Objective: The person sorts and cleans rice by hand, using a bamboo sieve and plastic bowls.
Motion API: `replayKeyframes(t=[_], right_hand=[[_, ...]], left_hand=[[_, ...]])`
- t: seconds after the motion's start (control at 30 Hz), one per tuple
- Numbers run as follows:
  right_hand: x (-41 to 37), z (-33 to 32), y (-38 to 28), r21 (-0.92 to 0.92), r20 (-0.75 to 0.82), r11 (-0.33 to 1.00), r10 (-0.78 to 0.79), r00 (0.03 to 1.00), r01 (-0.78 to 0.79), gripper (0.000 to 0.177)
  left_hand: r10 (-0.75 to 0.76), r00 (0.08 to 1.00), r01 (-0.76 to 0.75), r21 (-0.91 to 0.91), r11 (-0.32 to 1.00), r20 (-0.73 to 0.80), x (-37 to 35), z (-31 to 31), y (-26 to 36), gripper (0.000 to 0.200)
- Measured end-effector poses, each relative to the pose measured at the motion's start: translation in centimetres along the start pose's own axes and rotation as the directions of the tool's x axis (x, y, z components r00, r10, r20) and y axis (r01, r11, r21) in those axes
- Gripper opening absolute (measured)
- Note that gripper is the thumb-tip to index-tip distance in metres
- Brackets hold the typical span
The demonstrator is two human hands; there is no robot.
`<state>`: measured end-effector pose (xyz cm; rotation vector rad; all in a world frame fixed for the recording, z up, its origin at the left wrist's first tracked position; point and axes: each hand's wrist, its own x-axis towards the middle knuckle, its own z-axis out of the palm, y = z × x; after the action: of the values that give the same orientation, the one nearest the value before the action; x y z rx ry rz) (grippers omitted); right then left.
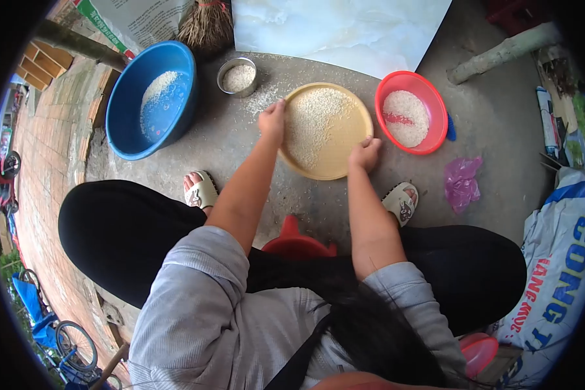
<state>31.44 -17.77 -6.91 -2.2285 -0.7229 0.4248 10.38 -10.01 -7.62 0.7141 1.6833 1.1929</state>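
Gripping the shallow round yellow tray [348, 141] at two places on its rim, we had our left hand [272, 121] clamped on the left edge and our right hand [366, 154] clamped on the lower right edge. The tray was between our sandalled feet and the large pale marble-patterned panel [335, 32], above the concrete floor [435, 123]; we could not tell whether its base touched the ground. White rice grains [315, 117] covered its upper and left parts, leaving a bare patch toward the right. We judged the tray itself light and fairly stiff, its load modest but loose, so that any tilt would let the rice slide and run toward the lower side. The raised rim seemed the proper place to take hold, ideally at opposite points and kept level, since a one-sided grip might twist it. The grains looked dry and slippery against one another, easily spilled; some lay scattered beside the small metal bowl [238, 88], which held more rice. To our left stood the blue basin [169, 123] with a little rice, and just right of the tray the red basin [433, 110], holding rather more.
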Motion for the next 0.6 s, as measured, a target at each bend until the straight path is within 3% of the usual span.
replayKeyframes(t=[0.03,0.07,0.13,0.2,0.27,0.37,0.43,0.53,0.6], right_hand=[[-1.4,0.7,-1.1,-0.047,0.022,0.999,-0.025,0.999,0.026,0.022],[-2.6,1.7,-1.7,-0.037,0.094,0.999,-0.031,0.995,0.034,0.022],[-4.8,3.2,-2.8,-0.059,0.204,0.99,-0.117,0.972,0.131,0.022],[-4.9,3.3,-3.6,-0.011,0.205,0.984,-0.172,0.964,0.178,0.022],[-3.0,1.9,-3.6,0.006,0.166,0.993,-0.118,0.979,0.118,0.022],[-0.5,0.7,-1.6,0.077,0.127,0.996,-0.062,0.99,0.052,0.023],[-0.4,-0.7,-1.8,-0.159,0.014,0.986,-0.045,0.999,0.046,0.023],[-4.2,1.4,-3.2,-0.187,0.137,0.979,-0.06,0.989,0.086,0.021],[-6.4,3.4,-3.1,-0.068,0.259,0.986,-0.128,0.957,0.151,0.022]], left_hand=[[-0.011,1.0,0.012,0.064,0.998,-0.019,0.7,-2.0,1.0,0.038],[-0.017,1.0,0.018,-0.03,0.999,0.022,2.8,-4.2,-0.6,0.038],[-0.071,0.997,0.071,-0.01,0.997,-0.018,3.5,-7.3,-1.2,0.036],[-0.12,0.987,0.099,-0.182,0.978,-0.108,3.5,-9.0,-2.1,0.036],[-0.088,0.976,0.07,-0.096,0.993,-0.198,1.5,-6.3,-2.0,0.037],[-0.056,0.981,0.041,-0.081,0.996,-0.185,0.1,-2.5,-1.6,0.038],[0.02,0.999,-0.021,-0.028,0.999,-0.049,0.3,-1.3,-1.7,0.039],[-0.077,0.995,0.075,-0.045,0.996,-0.067,1.9,-5.9,-0.7,0.039],[-0.052,0.99,0.056,0.032,0.998,-0.129,2.2,-8.8,-1.0,0.036]])
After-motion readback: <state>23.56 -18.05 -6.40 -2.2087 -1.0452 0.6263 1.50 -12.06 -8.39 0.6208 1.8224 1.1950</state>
